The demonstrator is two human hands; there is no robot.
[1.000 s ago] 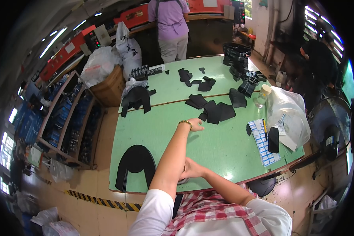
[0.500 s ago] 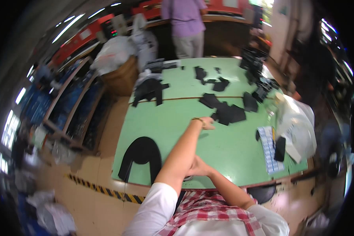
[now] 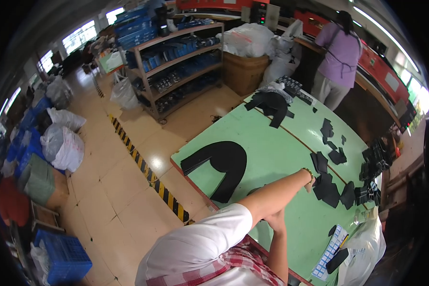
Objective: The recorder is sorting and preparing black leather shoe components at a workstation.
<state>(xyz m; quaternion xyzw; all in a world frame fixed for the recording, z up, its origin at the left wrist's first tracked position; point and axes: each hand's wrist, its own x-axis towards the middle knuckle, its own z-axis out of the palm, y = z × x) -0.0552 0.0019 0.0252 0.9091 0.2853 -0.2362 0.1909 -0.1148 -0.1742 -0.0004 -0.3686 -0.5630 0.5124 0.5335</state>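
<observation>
My left arm stretches across the green table (image 3: 281,167). My left hand (image 3: 310,183), with a bracelet at the wrist, is just left of a loose group of flat black cut pieces (image 3: 327,189). Its fingers, seen partly, look apart, with nothing visible in them. Under the left forearm is my right hand (image 3: 275,220), near the table's front edge. It looks closed, but the forearm hides its fingertips and what they hold. A stack of black U-shaped pieces (image 3: 231,159) lies to the left on the table.
More black curved pieces (image 3: 271,105) lie at the far edge. To the right are a blue-and-white sheet (image 3: 330,252), a dark phone-like object (image 3: 337,261) and a clear plastic bag (image 3: 364,252). A shelf rack (image 3: 176,66) and a person in purple (image 3: 339,59) are beyond.
The view has swung to the left, bringing in more floor and the shelf rack. My left hand remains beside the black pieces, and the right hand stays under the left forearm.
</observation>
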